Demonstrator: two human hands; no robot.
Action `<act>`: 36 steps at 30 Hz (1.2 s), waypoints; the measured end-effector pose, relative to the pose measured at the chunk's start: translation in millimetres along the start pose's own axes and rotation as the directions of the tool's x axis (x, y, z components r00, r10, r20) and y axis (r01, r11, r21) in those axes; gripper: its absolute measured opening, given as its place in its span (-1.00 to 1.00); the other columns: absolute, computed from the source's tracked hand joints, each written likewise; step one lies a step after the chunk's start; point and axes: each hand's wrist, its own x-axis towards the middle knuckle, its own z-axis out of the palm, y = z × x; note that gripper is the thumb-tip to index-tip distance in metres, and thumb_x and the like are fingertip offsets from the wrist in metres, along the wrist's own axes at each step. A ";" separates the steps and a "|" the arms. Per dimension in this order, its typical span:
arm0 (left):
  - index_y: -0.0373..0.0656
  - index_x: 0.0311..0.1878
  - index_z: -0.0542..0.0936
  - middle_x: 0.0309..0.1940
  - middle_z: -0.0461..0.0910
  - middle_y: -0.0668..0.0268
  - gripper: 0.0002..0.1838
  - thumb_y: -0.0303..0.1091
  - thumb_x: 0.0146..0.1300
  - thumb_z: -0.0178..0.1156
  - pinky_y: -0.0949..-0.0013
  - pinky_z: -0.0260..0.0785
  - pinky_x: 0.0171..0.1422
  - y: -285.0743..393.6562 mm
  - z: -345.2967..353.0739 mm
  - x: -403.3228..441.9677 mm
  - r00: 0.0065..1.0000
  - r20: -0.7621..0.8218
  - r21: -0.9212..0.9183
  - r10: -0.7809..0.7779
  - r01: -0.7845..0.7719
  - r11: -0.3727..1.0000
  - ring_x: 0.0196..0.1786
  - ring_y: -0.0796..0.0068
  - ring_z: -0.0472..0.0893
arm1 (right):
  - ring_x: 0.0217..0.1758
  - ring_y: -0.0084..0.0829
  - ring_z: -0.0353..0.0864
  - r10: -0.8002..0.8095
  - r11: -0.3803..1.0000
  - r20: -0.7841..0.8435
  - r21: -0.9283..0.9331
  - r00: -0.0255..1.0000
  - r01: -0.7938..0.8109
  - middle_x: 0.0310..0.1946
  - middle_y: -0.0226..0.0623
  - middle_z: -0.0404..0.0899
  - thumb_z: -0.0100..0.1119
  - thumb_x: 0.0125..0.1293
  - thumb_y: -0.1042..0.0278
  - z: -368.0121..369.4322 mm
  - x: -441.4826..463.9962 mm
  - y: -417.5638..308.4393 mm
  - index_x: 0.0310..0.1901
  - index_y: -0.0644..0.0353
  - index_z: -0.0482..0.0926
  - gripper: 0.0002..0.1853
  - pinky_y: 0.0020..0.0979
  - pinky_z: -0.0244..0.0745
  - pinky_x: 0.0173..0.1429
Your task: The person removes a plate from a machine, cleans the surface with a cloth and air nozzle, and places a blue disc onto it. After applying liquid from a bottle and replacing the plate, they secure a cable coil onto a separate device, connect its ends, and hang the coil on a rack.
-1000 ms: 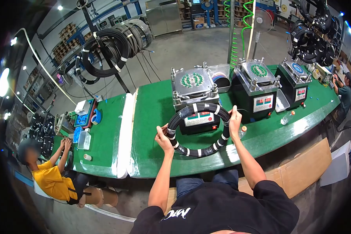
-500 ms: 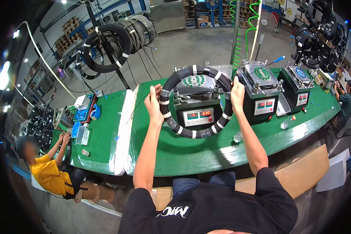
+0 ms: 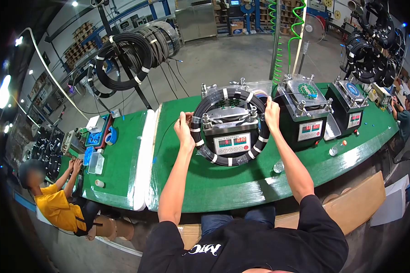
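Note:
A coil of black cable [image 3: 221,159], bound with several white tape bands, is held up in front of a black machine with a digital display [image 3: 232,144]. My left hand [image 3: 184,130] grips the coil's left side, and my right hand [image 3: 272,116] has its upper right side. Through the ring I see the machine's panel and its metal top with green round parts. Part of the machine's top is hidden by the coil. The fingers behind the cable are partly out of sight.
Two similar machines [image 3: 304,111] [image 3: 349,102] stand to the right on the green table [image 3: 205,189]. Small clear jars [image 3: 278,167] [image 3: 337,149] sit near them. At left, a person in a yellow shirt [image 3: 59,208] works beside blue parts trays. Cable coils hang on a rack [image 3: 123,61].
The coil has come down slightly in both hands and its upper edge sits lower. A blue-tipped cable end above the second machine now lies lower, on its top.

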 end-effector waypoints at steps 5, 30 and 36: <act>-0.24 -0.17 0.66 -0.17 0.73 0.24 -0.63 -0.12 0.62 0.12 0.33 0.52 0.09 8.8 2.6 -8.0 1.000 0.024 0.084 0.017 -0.019 0.996 -0.12 0.46 0.66 | -0.54 -0.39 0.21 -0.069 0.996 -0.006 0.049 0.998 0.070 -0.66 -0.14 0.27 -0.10 0.69 0.00 0.2 -2.4 7.8 -0.48 0.45 0.41 -0.35 -0.10 0.16 -0.39; -0.24 0.42 0.43 -0.50 0.33 0.52 -0.51 -0.06 0.72 -0.13 0.61 0.13 -0.52 173.8 137.6 17.1 0.802 0.502 0.159 0.323 -0.453 0.877 -0.58 0.77 0.25 | -0.54 -0.76 0.39 -0.472 0.840 0.204 0.399 0.857 0.368 -0.54 -0.47 0.57 0.19 0.60 0.24 -45.1 44.1 -163.6 -0.15 0.31 0.75 -0.71 -0.55 0.30 -0.47; -0.07 0.52 0.38 -0.48 0.43 0.47 -0.47 0.03 0.73 -0.24 0.61 0.19 -0.55 118.3 165.9 -14.3 0.734 0.671 0.365 -0.106 -0.202 0.909 -0.62 0.75 0.30 | -0.52 -0.80 0.26 -0.437 0.813 0.365 0.551 0.822 0.188 -0.53 -0.63 0.44 0.17 0.61 0.20 -26.5 32.2 -166.4 0.03 0.20 0.78 -0.71 -0.56 0.13 -0.47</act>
